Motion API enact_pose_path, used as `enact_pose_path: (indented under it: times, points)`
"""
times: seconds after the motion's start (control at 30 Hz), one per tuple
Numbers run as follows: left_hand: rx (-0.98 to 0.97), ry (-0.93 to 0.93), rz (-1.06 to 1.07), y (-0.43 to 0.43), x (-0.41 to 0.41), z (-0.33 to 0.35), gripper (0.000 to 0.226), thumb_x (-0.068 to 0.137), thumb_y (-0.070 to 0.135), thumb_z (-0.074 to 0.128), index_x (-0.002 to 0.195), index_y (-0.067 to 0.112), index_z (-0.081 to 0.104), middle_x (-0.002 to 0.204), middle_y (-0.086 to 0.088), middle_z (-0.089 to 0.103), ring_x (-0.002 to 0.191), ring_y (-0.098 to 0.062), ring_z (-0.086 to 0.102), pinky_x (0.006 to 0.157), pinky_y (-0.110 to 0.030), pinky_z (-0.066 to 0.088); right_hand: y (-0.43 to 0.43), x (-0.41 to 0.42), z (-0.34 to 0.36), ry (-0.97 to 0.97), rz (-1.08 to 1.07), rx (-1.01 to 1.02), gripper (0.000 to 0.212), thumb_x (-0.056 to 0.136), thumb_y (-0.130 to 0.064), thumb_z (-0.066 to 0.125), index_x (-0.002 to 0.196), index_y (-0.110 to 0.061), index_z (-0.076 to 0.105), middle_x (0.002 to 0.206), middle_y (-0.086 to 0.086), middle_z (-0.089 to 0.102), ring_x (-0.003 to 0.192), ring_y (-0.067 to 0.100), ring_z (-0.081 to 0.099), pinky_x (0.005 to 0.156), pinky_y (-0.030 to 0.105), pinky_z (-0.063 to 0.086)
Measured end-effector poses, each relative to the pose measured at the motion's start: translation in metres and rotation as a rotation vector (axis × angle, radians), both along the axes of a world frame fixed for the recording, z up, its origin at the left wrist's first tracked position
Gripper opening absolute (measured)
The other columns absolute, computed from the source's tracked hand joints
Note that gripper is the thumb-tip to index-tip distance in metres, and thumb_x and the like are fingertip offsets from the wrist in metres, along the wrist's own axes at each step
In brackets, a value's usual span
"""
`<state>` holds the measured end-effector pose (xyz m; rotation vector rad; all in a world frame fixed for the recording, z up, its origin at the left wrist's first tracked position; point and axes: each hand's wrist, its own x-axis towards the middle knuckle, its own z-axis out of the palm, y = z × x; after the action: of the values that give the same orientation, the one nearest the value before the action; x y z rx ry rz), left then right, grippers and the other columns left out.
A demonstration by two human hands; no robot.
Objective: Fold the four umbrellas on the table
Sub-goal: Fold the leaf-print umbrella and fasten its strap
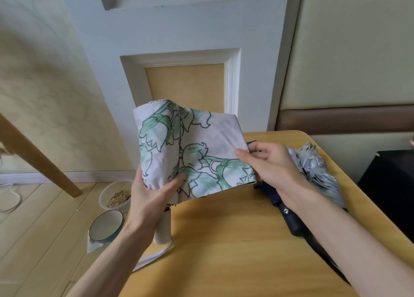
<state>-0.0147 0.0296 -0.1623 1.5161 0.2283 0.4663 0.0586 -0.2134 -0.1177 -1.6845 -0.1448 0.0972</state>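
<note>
While the left hand (152,198) curls its fingers and thumb round the gathered lower part of the floral umbrella (197,144), the right hand (271,162) pinches the right edge of the canopy between thumb and fingers. The cloth lies spread between the two hands. Both hands hold the umbrella up above the table (224,240). Its pale fabric, printed with green flowers, rises above the left hand and reaches across to the right hand.

Just below the left wrist, the umbrella's white handle (162,229) points down near the table edge; I cannot tell whether it touches the table. A white strap (152,258) curves out beneath the left forearm.

Under the right wrist and forearm, a navy umbrella (291,223) lies on the table with its black grip toward the person. Just beyond the right hand, on its outer side, a grey umbrella (318,169) lies with its cloth loose and crumpled.

Down on the floor to the outer side of the left hand stand a clear tub (116,196) holding grain and, nearer the person, a blue-rimmed bowl (106,225). Farther out that way, a wooden leg (38,158) slants to the floor. Beyond both hands stands a white panelled door (179,39).
</note>
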Motion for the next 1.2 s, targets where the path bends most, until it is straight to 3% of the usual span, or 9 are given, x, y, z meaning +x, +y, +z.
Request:
enact_pose_path:
  times: [0.07,0.27,0.4,0.5,0.6,0.77,0.87,1.0,1.2]
  points:
    - [0.01,0.055,-0.075,0.005,0.004,0.001,0.08,0.066,0.039,0.099,0.136,0.034,0.061,0.119,0.01,0.077,0.105,-0.012,0.075,0.088,-0.035,0.058,0.0,-0.004,0.01,-0.009,0.068,0.077,0.016,0.097,-0.021,0.076,0.107,-0.008,0.077,0.099,0.011,0.081,0.103,0.043,0.073,0.088,0.049,0.055]
    - [0.133,0.147,-0.488,0.003,0.0,0.009,0.109,0.057,0.067,0.091,0.147,0.024,0.046,0.107,0.007,0.072,0.08,-0.008,0.067,0.071,-0.031,0.06,0.031,-0.014,0.047,-0.004,0.2,0.148,0.016,0.097,-0.013,0.068,0.11,-0.007,0.076,0.106,0.008,0.081,0.106,0.028,0.076,0.098,0.038,0.055]
    - [0.242,-0.003,-0.716,-0.013,-0.004,0.015,0.109,0.078,0.014,0.092,0.163,0.021,0.024,0.153,0.004,0.055,0.139,-0.01,0.054,0.107,-0.025,0.048,0.077,-0.004,0.06,-0.086,0.173,-0.209,0.016,0.089,-0.025,0.076,0.074,-0.018,0.073,0.083,-0.004,0.078,0.087,0.015,0.075,0.094,0.038,0.058]
    - [0.206,0.129,-0.629,-0.02,-0.011,0.017,0.061,0.082,0.015,0.09,0.134,0.025,0.06,0.111,0.014,0.075,0.1,-0.008,0.07,0.086,-0.03,0.057,0.102,0.005,0.062,-0.084,0.215,-0.444,0.02,0.086,-0.036,0.078,0.089,-0.016,0.078,0.087,-0.002,0.08,0.088,0.017,0.079,0.091,0.038,0.063]
    - [0.114,0.251,-0.496,-0.014,-0.017,0.011,0.023,0.09,0.015,0.084,0.106,0.013,0.068,0.075,0.003,0.069,0.063,-0.015,0.06,0.064,-0.034,0.053,0.108,0.004,0.068,-0.05,0.418,-0.391,0.029,0.103,-0.029,0.069,0.126,-0.012,0.07,0.111,0.003,0.077,0.091,0.016,0.08,0.089,0.034,0.064]
    - [-0.007,0.27,-0.426,-0.005,-0.021,0.018,0.04,0.083,0.022,0.083,0.116,0.013,0.063,0.086,-0.005,0.071,0.064,-0.017,0.062,0.062,-0.03,0.054,0.076,0.023,0.056,-0.507,-0.077,-0.268,0.016,0.095,-0.016,0.075,0.108,-0.025,0.077,0.101,-0.012,0.075,0.096,0.002,0.069,0.081,0.018,0.052]
    - [0.025,0.292,-0.439,0.001,-0.027,0.022,0.047,0.075,0.037,0.077,0.116,0.017,0.063,0.082,-0.004,0.073,0.065,-0.019,0.063,0.063,-0.029,0.054,0.062,0.027,0.052,-0.256,-0.031,-0.309,0.038,0.091,-0.044,0.08,0.126,-0.036,0.068,0.123,-0.011,0.065,0.115,0.005,0.059,0.092,0.025,0.049]
    - [0.066,0.284,-0.461,0.001,-0.032,0.029,0.04,0.094,0.056,0.068,0.11,0.019,0.068,0.075,0.003,0.074,0.06,-0.013,0.064,0.059,-0.024,0.053,0.064,0.025,0.051,-0.146,-0.006,-0.214,0.042,0.084,-0.059,0.082,0.115,-0.032,0.074,0.112,-0.008,0.074,0.105,0.006,0.068,0.087,0.023,0.054]
    - [0.133,0.244,-0.443,0.002,-0.031,0.027,0.024,0.107,0.04,0.053,0.105,0.022,0.068,0.076,0.013,0.074,0.065,-0.004,0.067,0.059,-0.02,0.052,0.064,0.024,0.062,-0.047,0.116,-0.282,0.057,0.076,-0.075,0.077,0.107,-0.028,0.078,0.097,-0.011,0.081,0.094,0.005,0.075,0.086,0.024,0.057]
